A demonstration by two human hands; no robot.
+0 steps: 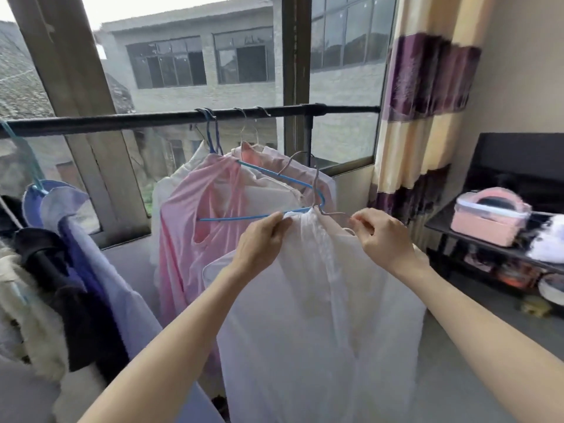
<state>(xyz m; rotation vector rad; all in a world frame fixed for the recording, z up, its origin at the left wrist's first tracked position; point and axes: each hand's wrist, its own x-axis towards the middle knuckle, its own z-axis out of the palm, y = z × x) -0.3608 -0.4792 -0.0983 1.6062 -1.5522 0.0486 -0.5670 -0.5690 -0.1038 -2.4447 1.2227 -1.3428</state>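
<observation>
A sheer white garment (317, 300) hangs in front of me on a thin wire hanger (316, 190) whose hook points up, below the black clothes rail (122, 121). My left hand (259, 239) pinches the garment's collar at the left of the neck. My right hand (381, 233) pinches the hanger's right shoulder wire and the fabric there. A blue hanger (259, 216) sticks out just behind my left hand. The hanger's hook is off the rail.
A pink garment (198, 215) and pale ones hang on the rail behind. Blue, lilac and dark clothes (76, 254) crowd the left. A striped curtain (427, 102) hangs at the right. A dark shelf (476, 239) holds a pink case (488, 215).
</observation>
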